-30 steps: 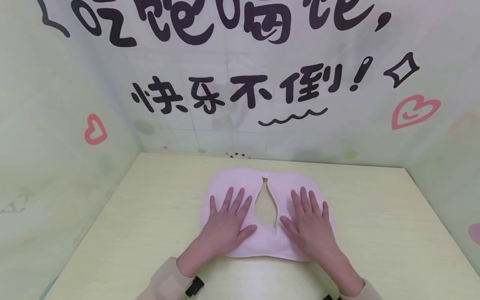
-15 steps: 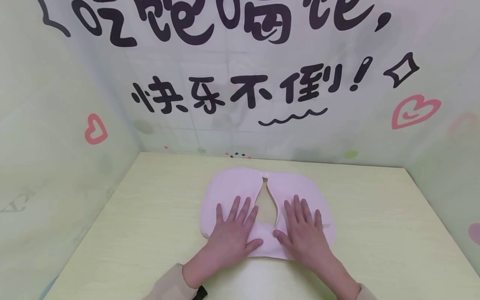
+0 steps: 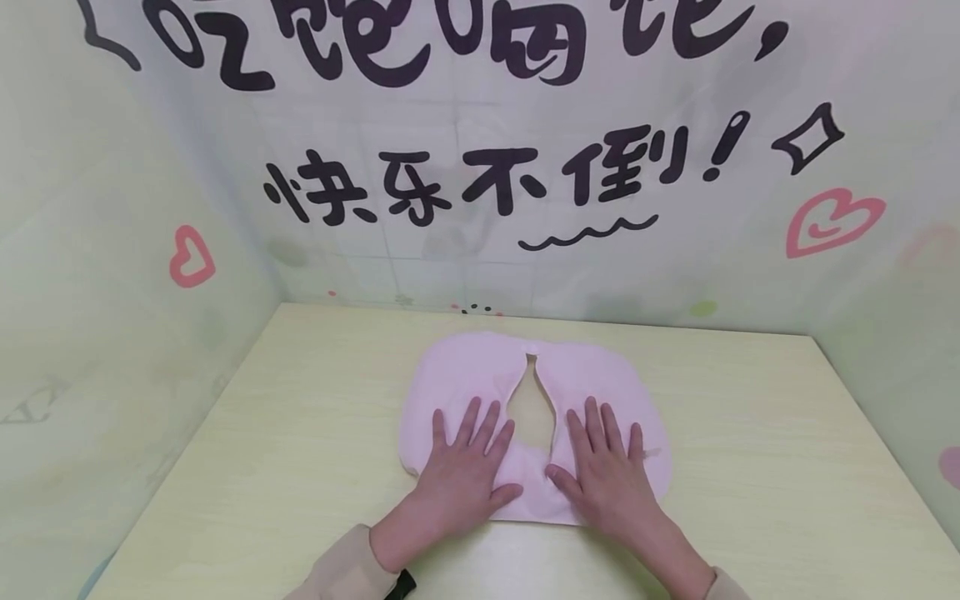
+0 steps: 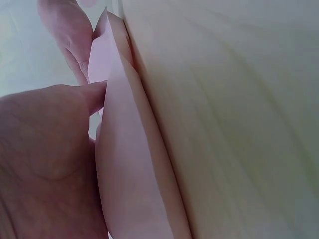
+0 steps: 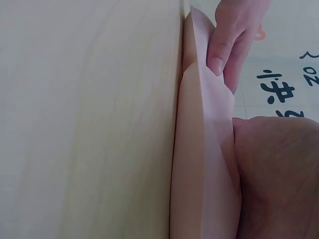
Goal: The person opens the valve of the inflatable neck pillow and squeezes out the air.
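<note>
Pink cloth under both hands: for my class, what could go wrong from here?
1. The left hand and right hand lie flat on the pink cloth; uneven pressure might twist or slide it across the table.
2. Both hands are on its nearer part, so dragging them could bunch it up, while its far edge, with no hand on it, may shift.

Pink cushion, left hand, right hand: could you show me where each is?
Pink cushion (image 3: 535,485), head view: middle of its near side.
Left hand (image 3: 463,469), head view: back of the hand.
Right hand (image 3: 607,469), head view: back of the hand.
</note>
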{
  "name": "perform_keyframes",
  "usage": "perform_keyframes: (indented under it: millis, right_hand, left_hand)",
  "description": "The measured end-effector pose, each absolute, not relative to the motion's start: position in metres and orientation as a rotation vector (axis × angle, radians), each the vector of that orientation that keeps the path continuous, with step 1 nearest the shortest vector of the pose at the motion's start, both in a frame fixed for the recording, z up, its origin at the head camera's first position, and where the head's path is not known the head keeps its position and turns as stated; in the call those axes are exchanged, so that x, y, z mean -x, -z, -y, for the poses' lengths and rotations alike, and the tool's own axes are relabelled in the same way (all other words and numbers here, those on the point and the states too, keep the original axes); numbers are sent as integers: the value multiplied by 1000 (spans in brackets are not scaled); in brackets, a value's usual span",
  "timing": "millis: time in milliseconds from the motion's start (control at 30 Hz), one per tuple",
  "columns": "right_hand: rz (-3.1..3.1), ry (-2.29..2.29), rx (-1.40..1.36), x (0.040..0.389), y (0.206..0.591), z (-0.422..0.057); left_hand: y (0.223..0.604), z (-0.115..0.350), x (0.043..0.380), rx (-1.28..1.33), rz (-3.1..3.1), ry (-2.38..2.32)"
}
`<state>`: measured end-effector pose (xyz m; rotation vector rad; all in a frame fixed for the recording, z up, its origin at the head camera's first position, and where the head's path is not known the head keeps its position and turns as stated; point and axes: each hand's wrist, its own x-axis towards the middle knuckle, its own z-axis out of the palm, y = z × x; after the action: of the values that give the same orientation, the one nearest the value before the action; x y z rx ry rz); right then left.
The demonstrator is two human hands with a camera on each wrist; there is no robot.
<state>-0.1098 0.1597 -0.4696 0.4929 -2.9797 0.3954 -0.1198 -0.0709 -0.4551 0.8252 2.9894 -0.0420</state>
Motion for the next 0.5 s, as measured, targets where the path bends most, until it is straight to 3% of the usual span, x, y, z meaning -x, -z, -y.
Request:
perform_keyframes:
  millis: [500]
  right_hand:
    - [3006, -385, -525, 106, 466, -160]
  left_hand:
    - [456, 70, 120, -816, -2962, 80]
